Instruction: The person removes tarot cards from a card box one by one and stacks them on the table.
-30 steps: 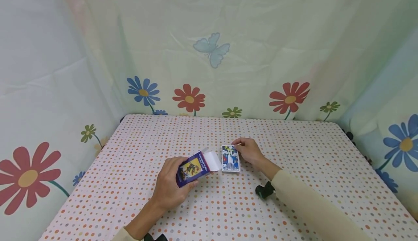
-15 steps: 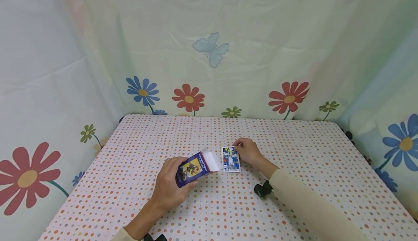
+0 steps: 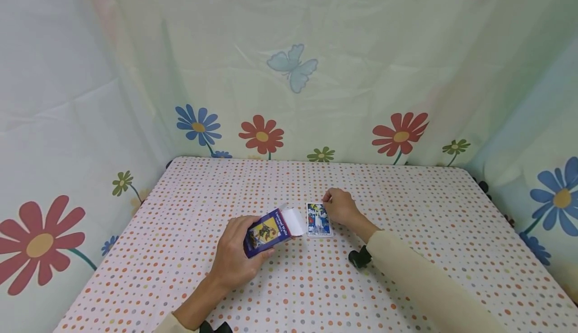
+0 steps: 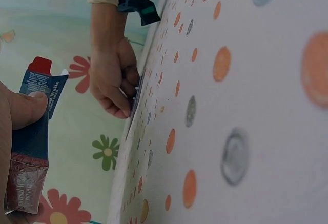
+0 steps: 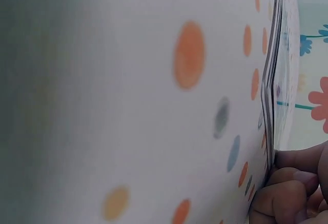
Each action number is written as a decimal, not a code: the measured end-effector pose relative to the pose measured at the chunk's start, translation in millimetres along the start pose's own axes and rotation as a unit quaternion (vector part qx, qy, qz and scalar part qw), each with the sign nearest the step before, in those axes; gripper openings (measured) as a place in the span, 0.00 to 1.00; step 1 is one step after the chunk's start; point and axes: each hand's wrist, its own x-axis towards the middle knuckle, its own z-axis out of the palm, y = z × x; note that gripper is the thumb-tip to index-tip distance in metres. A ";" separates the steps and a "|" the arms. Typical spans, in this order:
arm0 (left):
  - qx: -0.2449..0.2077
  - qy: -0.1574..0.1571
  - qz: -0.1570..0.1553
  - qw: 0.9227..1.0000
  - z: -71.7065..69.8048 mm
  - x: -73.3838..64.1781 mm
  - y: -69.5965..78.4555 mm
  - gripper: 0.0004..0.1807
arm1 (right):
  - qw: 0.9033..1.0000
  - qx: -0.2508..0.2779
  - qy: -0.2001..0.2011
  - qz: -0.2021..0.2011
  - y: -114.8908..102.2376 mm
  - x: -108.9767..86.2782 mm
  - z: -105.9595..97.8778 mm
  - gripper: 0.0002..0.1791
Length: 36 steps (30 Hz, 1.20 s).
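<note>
My left hand [image 3: 232, 258] grips a purple-blue tarot card box [image 3: 265, 233], tilted, its white end flap [image 3: 295, 221] folded out towards the cards. A small stack of tarot cards [image 3: 318, 221] lies face up just right of the flap, "The Tower" on top. At the stack's far right corner, my right hand [image 3: 343, 207] pinches the edge with thumb and curled fingers. The right wrist view shows the cards [image 5: 270, 80] edge-on, slightly bent and fanned apart, with fingertips right at their near end. In the left wrist view the box [image 4: 29, 137] shows a red tab and a clear wrapped end.
A dotted cloth [image 3: 217, 187] covers the table. Behind it hangs a pale curtain [image 3: 361, 72] with printed flowers and a butterfly. A black wrist camera mount [image 3: 359, 257] sits under the right forearm, close over the cloth.
The far edge of the card stack has come slightly lower and the cards look flatter. My right hand has shifted a little with its fingers more curled. The left hand and box have stayed put.
</note>
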 end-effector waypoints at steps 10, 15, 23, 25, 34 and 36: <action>-0.004 -0.002 0.008 1.000 0.5 0.5 -0.9 0.40 | 1.000 -0.018 0.000 -0.004 -0.7 1.0 -1.4 0.02; -0.003 0.001 0.012 1.000 0.9 0.0 -0.8 0.40 | 1.000 -0.022 0.000 -0.010 -0.7 0.0 -1.9 0.02; -0.004 0.003 0.013 1.000 1.6 0.0 -0.2 0.41 | 1.000 -0.015 0.002 -0.013 0.9 -1.0 -1.8 0.03; -0.004 0.001 0.013 1.000 1.7 0.0 -0.4 0.41 | 1.000 -0.012 0.004 -0.010 1.0 -0.7 -1.6 0.03; -0.003 -0.002 0.012 1.000 0.7 0.7 0.4 0.40 | 1.000 0.005 0.010 -0.003 1.5 -2.0 -0.9 0.02; -0.002 0.001 0.011 1.000 0.6 0.3 0.6 0.40 | 1.000 0.012 0.010 -0.001 1.6 -2.5 -0.9 0.02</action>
